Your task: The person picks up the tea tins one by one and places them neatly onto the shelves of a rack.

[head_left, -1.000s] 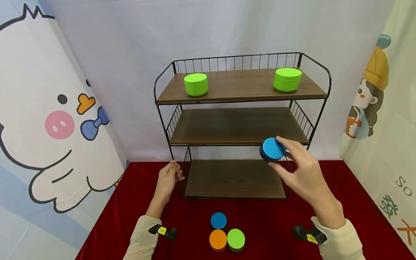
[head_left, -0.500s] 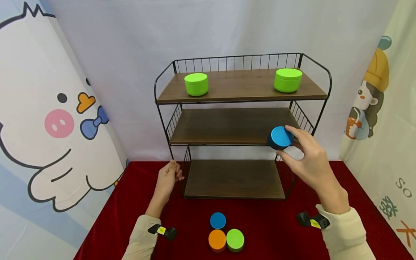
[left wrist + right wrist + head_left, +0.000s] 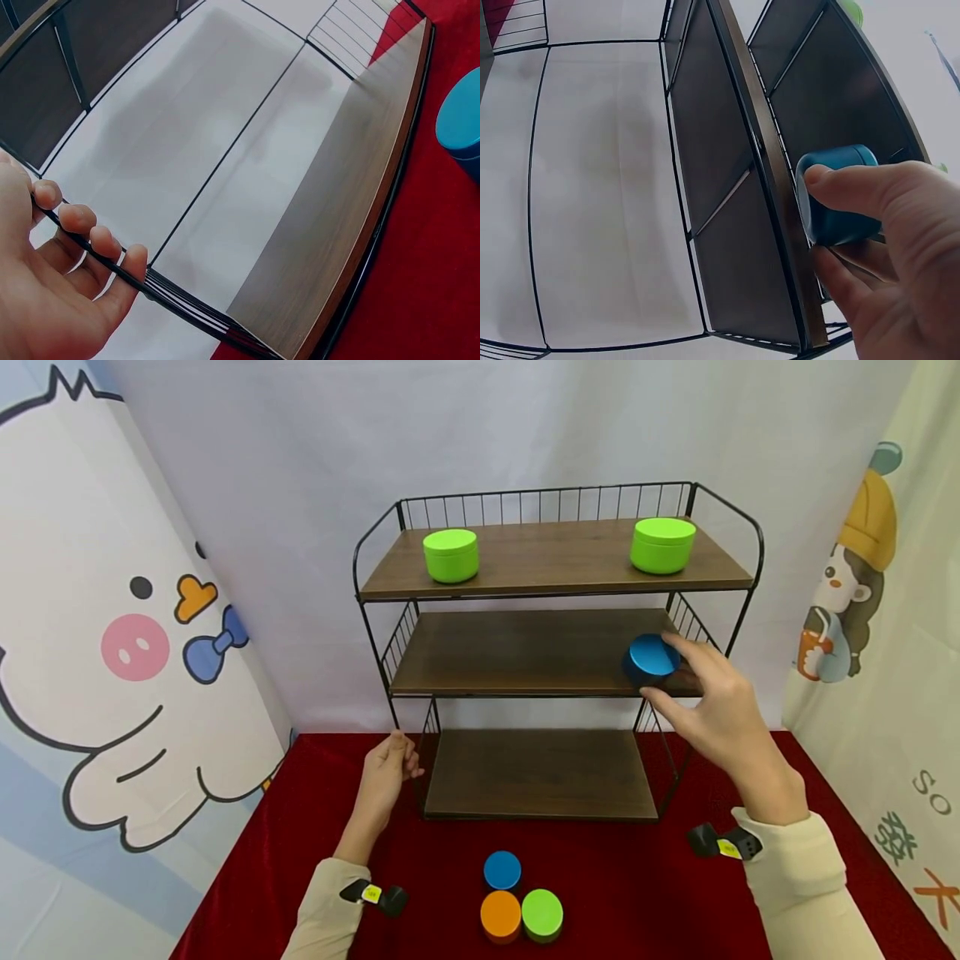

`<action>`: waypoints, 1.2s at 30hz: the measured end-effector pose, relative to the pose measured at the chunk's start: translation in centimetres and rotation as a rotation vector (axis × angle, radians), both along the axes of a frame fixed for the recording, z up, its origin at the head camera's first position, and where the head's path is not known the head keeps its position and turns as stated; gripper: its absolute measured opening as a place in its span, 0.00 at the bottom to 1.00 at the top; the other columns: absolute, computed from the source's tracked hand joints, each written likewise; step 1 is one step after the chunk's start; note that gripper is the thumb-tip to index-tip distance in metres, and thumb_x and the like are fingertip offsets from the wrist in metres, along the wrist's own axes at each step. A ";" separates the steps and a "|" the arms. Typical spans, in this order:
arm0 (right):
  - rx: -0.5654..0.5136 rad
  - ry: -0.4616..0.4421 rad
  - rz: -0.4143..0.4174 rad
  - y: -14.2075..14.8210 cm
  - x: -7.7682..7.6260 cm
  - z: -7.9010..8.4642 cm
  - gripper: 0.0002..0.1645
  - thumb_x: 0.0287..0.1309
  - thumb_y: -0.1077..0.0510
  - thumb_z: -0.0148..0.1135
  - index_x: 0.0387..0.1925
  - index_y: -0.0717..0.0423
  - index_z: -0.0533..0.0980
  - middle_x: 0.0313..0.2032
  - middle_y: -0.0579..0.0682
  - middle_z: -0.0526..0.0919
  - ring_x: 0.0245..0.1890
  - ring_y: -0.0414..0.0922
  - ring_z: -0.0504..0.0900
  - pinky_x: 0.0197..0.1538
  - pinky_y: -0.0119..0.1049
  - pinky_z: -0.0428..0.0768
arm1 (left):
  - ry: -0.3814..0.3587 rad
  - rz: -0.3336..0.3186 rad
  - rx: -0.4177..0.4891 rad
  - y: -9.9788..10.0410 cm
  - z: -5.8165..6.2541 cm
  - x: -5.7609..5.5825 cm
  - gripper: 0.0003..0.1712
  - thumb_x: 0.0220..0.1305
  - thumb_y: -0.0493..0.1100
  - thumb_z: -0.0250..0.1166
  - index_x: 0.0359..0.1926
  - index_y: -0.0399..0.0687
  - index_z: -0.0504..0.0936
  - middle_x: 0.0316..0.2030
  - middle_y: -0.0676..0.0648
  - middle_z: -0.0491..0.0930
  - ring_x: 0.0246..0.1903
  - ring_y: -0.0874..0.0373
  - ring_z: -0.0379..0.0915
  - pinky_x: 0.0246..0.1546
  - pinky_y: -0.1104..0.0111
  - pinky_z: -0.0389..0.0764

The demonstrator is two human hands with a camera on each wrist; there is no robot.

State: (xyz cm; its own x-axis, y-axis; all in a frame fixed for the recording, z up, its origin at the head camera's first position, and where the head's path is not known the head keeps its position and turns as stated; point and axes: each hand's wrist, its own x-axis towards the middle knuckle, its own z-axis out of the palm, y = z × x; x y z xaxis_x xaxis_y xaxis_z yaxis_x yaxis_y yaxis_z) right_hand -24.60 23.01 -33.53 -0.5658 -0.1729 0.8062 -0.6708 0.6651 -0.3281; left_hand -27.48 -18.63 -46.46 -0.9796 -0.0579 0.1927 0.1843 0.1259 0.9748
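Note:
My right hand (image 3: 716,710) pinches a round blue tin (image 3: 651,660) between thumb and fingers, at the right front of the rack's middle shelf (image 3: 525,647). In the right wrist view the blue tin (image 3: 844,191) is tilted on its side, overlapping that shelf's front edge. My left hand (image 3: 386,772) grips the rack's black side post at the lower left; the left wrist view shows the fingers (image 3: 105,244) curled round the thin black bar (image 3: 180,311). Two green tins, one at left (image 3: 451,557) and one at right (image 3: 663,547), stand on the top shelf (image 3: 555,552).
On the red cloth (image 3: 600,885) in front of the rack stand a blue tin (image 3: 502,870), an orange tin (image 3: 500,916) and a green tin (image 3: 542,915), close together. The bottom shelf (image 3: 540,772) sits low behind them. Pale printed curtains (image 3: 862,735) hang around the back and sides.
My right hand has carried the blue tin up and to the right, from below the middle shelf's front edge to over its right front. The left hand has stayed on the post.

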 end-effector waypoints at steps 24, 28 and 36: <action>0.074 -0.140 -0.056 0.1 -0.6 0.3 0.41 0.51 0.66 0.79 0.66 0.69 0.71 0.53 0.72 0.79 0.42 0.67 0.87 0.47 0.39 0.85 | 0.011 -0.005 0.019 -0.1 -0.3 -0.2 0.33 0.82 0.58 0.41 0.33 0.31 0.66 0.26 0.44 0.66 0.30 0.56 0.68 0.40 0.67 0.84; 0.083 -0.160 -0.061 0.0 -0.4 0.4 0.41 0.53 0.66 0.77 0.67 0.70 0.70 0.53 0.73 0.78 0.43 0.68 0.86 0.45 0.58 0.84 | 0.012 -0.001 0.010 -0.1 -0.2 -0.1 0.32 0.83 0.58 0.41 0.32 0.32 0.66 0.26 0.45 0.66 0.31 0.57 0.68 0.41 0.66 0.85; 0.105 -0.182 -0.072 -0.1 -0.4 0.4 0.40 0.56 0.65 0.74 0.68 0.70 0.68 0.57 0.74 0.78 0.50 0.70 0.81 0.49 0.68 0.81 | 0.016 -0.009 0.020 -0.1 -0.1 0.0 0.33 0.83 0.56 0.41 0.34 0.28 0.65 0.27 0.44 0.65 0.31 0.56 0.68 0.40 0.67 0.84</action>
